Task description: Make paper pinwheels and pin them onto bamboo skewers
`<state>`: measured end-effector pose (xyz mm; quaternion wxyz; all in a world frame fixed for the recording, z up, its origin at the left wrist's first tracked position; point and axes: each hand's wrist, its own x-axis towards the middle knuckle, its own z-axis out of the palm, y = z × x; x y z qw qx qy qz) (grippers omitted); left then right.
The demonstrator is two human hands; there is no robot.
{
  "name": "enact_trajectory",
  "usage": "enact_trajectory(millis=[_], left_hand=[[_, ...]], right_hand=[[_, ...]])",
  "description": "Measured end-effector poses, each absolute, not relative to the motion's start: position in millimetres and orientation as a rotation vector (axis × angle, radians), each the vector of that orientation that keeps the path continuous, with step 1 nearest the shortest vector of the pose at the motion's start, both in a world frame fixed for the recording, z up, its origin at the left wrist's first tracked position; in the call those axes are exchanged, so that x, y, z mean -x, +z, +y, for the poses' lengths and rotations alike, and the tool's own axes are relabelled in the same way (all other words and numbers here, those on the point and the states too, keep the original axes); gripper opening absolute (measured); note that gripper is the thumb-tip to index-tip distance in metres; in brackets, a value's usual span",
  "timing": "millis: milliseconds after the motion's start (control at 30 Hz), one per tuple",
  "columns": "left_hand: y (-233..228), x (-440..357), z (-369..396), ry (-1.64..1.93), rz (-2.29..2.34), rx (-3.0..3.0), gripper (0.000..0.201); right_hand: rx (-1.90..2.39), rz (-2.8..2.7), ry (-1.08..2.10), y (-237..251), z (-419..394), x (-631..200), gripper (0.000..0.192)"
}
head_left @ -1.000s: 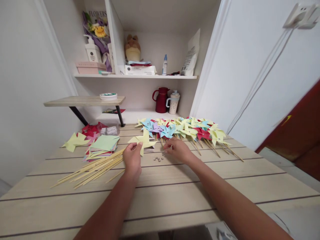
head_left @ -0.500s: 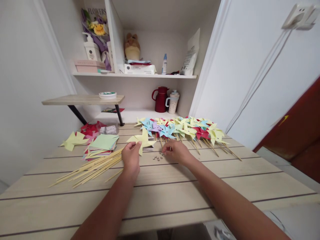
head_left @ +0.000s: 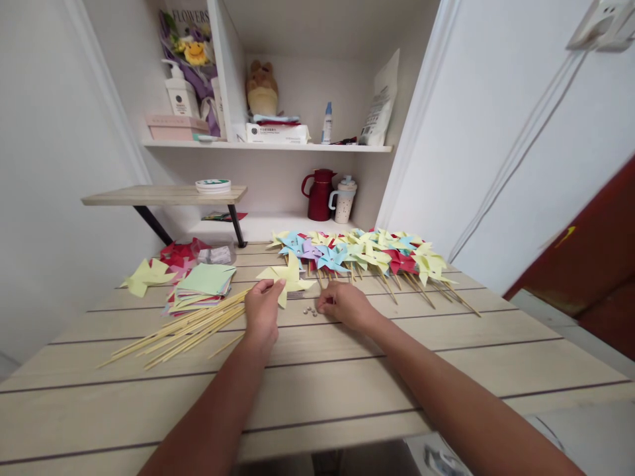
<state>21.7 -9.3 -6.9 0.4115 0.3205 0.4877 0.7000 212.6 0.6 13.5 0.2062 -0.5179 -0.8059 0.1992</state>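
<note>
A yellow paper pinwheel (head_left: 290,277) lies flat on the wooden table (head_left: 347,390), and my left hand (head_left: 262,308) pinches its near edge. My right hand (head_left: 343,304) rests on the table just right of several small metal pins (head_left: 310,310), its fingertips closed at the end of that little row. Whether it grips a pin is hidden by the fingers. A bundle of bamboo sticks (head_left: 183,328) lies to the left of my left hand.
A row of finished coloured pinwheels on sticks (head_left: 367,258) spreads across the far side. A stack of coloured paper squares (head_left: 203,285) and loose folded papers (head_left: 145,276) lie at the left. Shelves behind hold a red jug (head_left: 320,195), a cup and bottles.
My right hand has slid a little left and nearer, up to the pins. My left hand keeps its hold on the yellow pinwheel.
</note>
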Motion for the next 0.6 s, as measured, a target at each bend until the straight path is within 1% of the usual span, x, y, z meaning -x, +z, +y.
enact_trajectory(millis=[100,167,300,400,533,600], left_hand=[[-6.0,-21.4,-10.4,1.765,1.234,-0.818,0.034],[-5.6,-21.2,-10.8,1.767,1.246,-0.825,0.033],[-4.9,-21.3,-10.6,1.762,1.264,-0.830,0.030],[-3.8,-22.1,-10.6,1.751,1.269,-0.828,0.028],[-3.4,-22.5,-10.8,1.735,1.277,-0.826,0.030],[-4.3,-22.0,-10.3,1.733,1.283,-0.826,0.030]], right_hand=[[1.443,-2.253,0.672,13.9,-1.4,-212.7,0.015],[1.392,-2.291,0.841,14.8,-2.7,-215.0,0.015],[1.252,-2.369,1.187,14.1,-3.1,-218.7,0.007],[1.209,-2.326,1.281,11.3,-1.0,-218.4,0.004],[1.204,-2.214,1.342,8.1,1.5,-217.0,0.011],[1.211,-2.162,1.366,7.3,1.4,-216.5,0.007]])
